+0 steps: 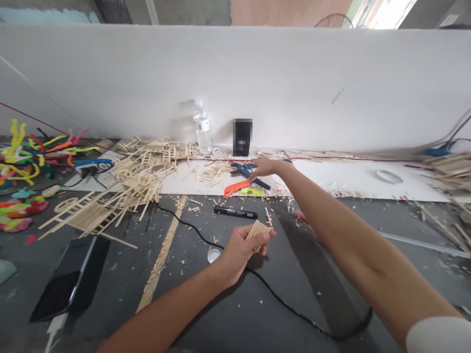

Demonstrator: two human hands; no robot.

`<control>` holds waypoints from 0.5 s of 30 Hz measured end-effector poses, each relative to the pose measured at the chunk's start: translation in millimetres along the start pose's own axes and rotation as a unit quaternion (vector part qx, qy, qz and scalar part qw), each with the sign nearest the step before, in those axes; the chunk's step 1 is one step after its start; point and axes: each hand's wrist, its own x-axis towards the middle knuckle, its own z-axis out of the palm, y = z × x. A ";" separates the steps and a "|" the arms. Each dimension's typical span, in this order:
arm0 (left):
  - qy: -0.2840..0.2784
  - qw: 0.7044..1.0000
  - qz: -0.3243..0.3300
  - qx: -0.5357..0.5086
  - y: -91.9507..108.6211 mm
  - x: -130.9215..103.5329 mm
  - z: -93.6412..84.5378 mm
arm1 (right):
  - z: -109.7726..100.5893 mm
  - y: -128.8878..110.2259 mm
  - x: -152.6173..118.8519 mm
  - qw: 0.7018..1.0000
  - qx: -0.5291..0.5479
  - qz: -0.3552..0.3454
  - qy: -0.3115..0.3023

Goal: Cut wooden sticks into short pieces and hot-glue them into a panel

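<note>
My left hand (241, 250) is closed on a small bundle of short wooden sticks (259, 228), pinched side by side between thumb and fingers. Stretched out to the far side, my right hand (268, 167) is over a blue-handled cutting tool (243, 169), its thumb and forefinger apart. Whether its fingertips touch the tool I cannot tell. Beside that tool lie an orange-handled tool (235, 188) and a yellow highlighter (252, 191). A black marker (235, 212) rests on the dark table just beyond my left hand. Loose sticks (217, 171) are scattered left of the tools.
Stick-built wooden pieces (136, 184) are heaped at left, near a phone (69, 279) and colourful pipe cleaners (33, 152). A water bottle (202, 128) stands against the white wall (294, 83). A black cable (279, 296) crosses the table. A tape ring (388, 176) lies at right.
</note>
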 end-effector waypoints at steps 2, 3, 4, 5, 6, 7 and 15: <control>-0.017 1.000 0.002 -0.002 0.5 1.8 -2.4 | -0.8 11.1 20.5 0.999 -0.021 0.020 -0.036; -0.023 1.000 0.001 -0.002 0.5 2.9 -3.7 | 0.1 17.2 28.9 0.998 -0.031 0.030 -0.053; -0.025 1.000 0.002 0.001 0.2 4.0 -4.9 | 1.8 23.3 36.2 0.996 -0.042 0.040 -0.068; -0.024 1.000 0.004 0.005 -0.2 5.2 -5.9 | 4.1 29.2 42.7 0.994 -0.053 0.050 -0.081; -0.020 1.000 0.008 0.010 -0.8 6.4 -6.7 | 6.7 34.7 48.4 0.992 -0.065 0.059 -0.092; -0.016 1.000 0.013 0.018 -1.5 7.6 -7.4 | 9.6 39.5 53.5 0.990 -0.077 0.067 -0.100; 0.001 0.995 0.064 0.078 -7.2 12.1 -9.8 | 24.8 51.0 71.7 0.984 -0.159 0.065 -0.053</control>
